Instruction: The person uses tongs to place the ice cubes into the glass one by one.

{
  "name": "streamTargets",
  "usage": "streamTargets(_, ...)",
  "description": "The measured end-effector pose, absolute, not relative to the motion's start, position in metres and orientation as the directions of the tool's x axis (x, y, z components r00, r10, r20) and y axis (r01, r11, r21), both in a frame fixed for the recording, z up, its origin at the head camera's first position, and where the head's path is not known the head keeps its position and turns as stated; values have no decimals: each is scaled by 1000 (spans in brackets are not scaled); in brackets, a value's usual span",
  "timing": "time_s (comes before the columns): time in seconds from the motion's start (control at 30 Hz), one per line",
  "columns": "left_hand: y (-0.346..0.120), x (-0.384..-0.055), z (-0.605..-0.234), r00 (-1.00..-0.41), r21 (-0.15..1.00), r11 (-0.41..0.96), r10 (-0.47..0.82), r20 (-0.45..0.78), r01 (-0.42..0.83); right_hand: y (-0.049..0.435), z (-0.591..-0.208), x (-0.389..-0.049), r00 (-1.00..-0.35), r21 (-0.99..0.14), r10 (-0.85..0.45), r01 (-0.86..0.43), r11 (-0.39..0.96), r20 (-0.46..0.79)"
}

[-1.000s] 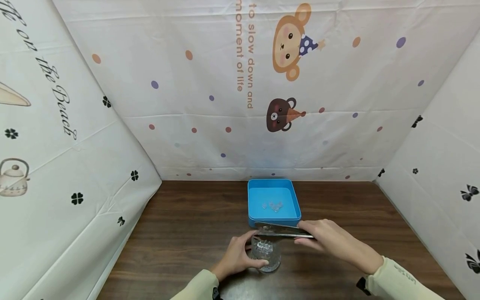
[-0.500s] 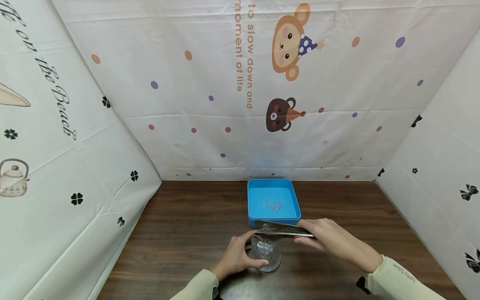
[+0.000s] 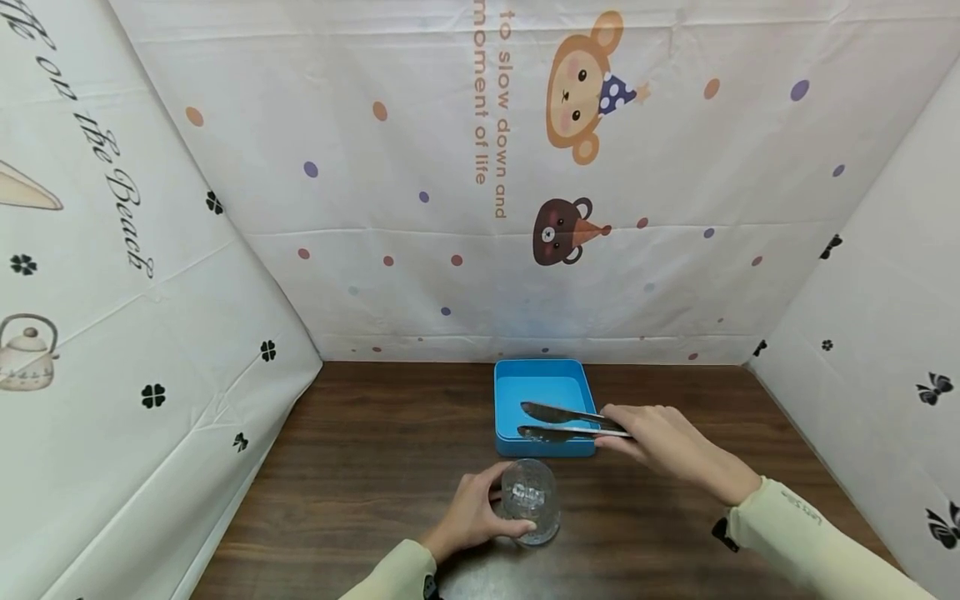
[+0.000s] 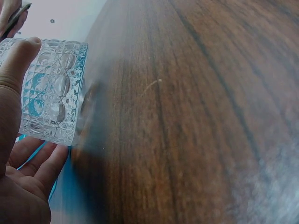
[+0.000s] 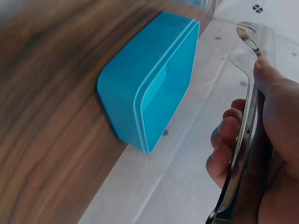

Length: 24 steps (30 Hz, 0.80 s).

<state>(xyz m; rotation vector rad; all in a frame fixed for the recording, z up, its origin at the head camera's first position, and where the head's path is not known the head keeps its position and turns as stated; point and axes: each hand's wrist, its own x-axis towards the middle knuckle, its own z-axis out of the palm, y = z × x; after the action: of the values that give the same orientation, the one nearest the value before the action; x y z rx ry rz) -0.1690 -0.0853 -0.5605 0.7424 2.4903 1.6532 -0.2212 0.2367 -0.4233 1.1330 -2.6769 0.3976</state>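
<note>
A clear, cut-patterned glass (image 3: 531, 504) stands upright on the wooden table, gripped by my left hand (image 3: 478, 510) with the thumb on its near side. In the left wrist view, the fingers of that hand lie against the other side of the patterned glass (image 4: 52, 88). Beyond it, my right hand (image 3: 667, 446) holds metal serving tongs (image 3: 551, 412) over the front part of a blue box (image 3: 555, 385). The two arms of the tongs stand apart. Seen from the right wrist, one end of the tongs (image 5: 247, 109) is spoon-shaped and the other fork-like, with nothing visible between them.
The blue box sits behind the glass, close to the back wall sheet (image 3: 420, 292). White printed sheets also rise on the left and right of the dark wooden table (image 3: 360, 467). The tongs cover the box's front area, hiding what lies there.
My right hand has moved the tongs away from the glass's mouth, up and over the blue box, and their arms have spread wider. My left hand still grips the glass in the same place.
</note>
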Motion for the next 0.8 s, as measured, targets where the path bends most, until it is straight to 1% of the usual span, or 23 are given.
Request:
streamTargets(0.07,-85,-169,-560,-883,881,310,420,210,357,238,-422,-228,-697,-147,-658,-710,688,287)
streamTargets(0.3,-85,-170,-561,-881,879,308,418,220,365,246,-420,-252,-764,-137,-605,-639,757,223)
streamTargets(0.4,-85,-169,-561,-881,879,307,417,221,366,250,-420,-264,-772,-130,-603,-631,765,199)
streamTargets(0.6,-84,-169,-561,-881,885,301,423,210,355,257,-419,-284,-811,-143,-567,-584,799,141)
streamTargets(0.8,-84,-169,-560,-884,886,309,423,199,347,263,-423,-302,-813,-143,-564,-581,801,143)
